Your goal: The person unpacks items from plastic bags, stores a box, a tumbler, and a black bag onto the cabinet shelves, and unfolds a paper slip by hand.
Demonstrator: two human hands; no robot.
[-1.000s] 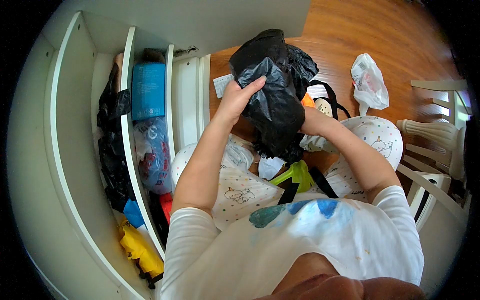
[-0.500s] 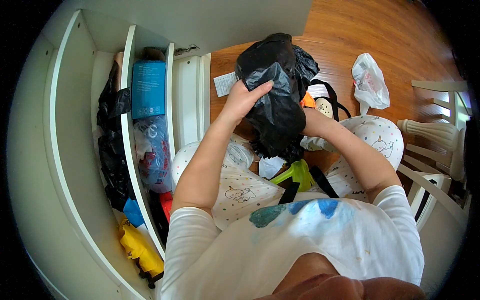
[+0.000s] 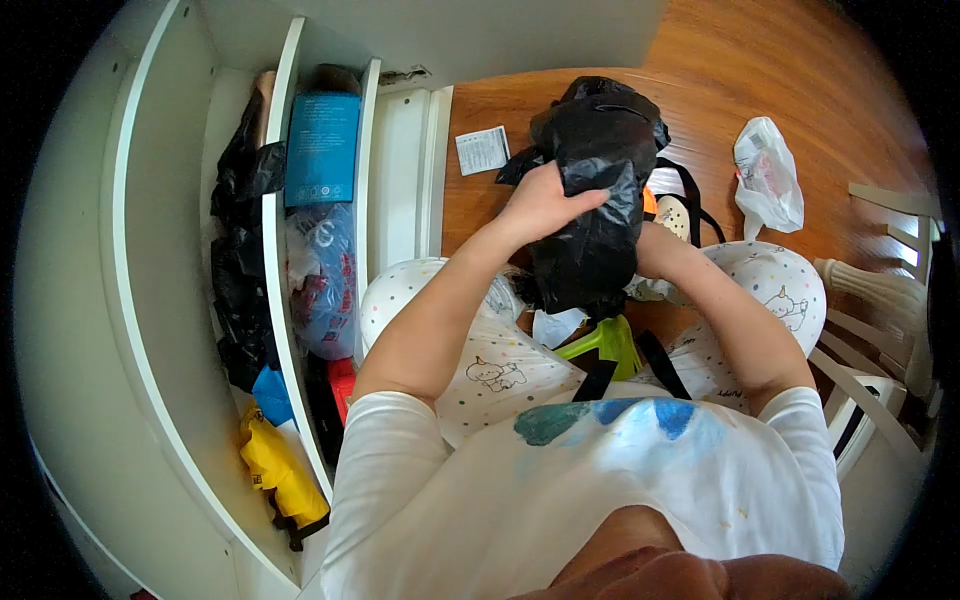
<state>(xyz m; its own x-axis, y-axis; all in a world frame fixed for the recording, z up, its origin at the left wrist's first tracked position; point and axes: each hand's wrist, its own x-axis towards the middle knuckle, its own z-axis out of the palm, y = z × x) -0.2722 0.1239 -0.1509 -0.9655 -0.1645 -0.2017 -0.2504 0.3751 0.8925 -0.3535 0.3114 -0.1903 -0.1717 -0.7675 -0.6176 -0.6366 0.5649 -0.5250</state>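
A bulky black plastic bag (image 3: pixel 592 245), wrapped around contents I cannot see, is between my two hands above the floor in front of my lap. My left hand (image 3: pixel 545 205) grips its left side, with the thumb lying across the front. On the opposite side, my right hand (image 3: pixel 655 250) holds the bag's edge, its fingers mostly hidden behind the plastic. Just beneath the bundle lie a lime-green item (image 3: pixel 615 345) with black straps and a crumpled white piece (image 3: pixel 557 326). Beside my right hand is a cream clog-like shoe (image 3: pixel 676 215) with holes.
To the left, an open white cabinet (image 3: pixel 281 290) holds a blue box (image 3: pixel 322 150), a clear bag (image 3: pixel 325 300), black plastic (image 3: pixel 240 290) and a yellow bag (image 3: pixel 280 470). A white plastic bag (image 3: pixel 769 175) and printed paper (image 3: pixel 483 151) lie on the wooden floor. White chair (image 3: pixel 870 275) at right.
The black bag is turned more upright, and my left thumb lies further across its front. Both hands keep hold of it. The whole view has shifted slightly.
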